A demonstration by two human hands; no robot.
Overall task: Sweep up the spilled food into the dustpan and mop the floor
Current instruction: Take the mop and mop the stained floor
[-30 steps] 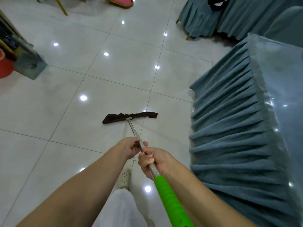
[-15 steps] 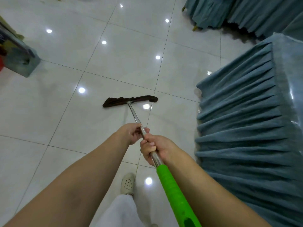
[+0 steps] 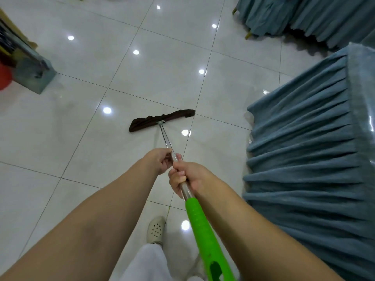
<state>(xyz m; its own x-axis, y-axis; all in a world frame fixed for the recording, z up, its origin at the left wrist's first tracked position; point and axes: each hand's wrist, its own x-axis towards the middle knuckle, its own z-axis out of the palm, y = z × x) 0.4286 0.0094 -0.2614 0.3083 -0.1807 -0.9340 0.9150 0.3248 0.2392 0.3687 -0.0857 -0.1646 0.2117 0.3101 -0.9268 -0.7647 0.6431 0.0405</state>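
Observation:
A flat mop with a dark brown cloth head lies on the white tiled floor in front of me. Its metal shaft runs back to a green grip. My left hand grips the shaft higher up, and my right hand grips it just above the green grip. The two hands touch each other. No dustpan and no spilled food show in the head view.
A table with a pleated blue-grey skirt stands close on the right. More blue-covered furniture stands at the back right. A grey base with a red object sits at the left. My white shoe is below the hands.
The mop head has slid forward, away from me, and tilted so its right end sits farther away. Both hands stayed on the shaft.

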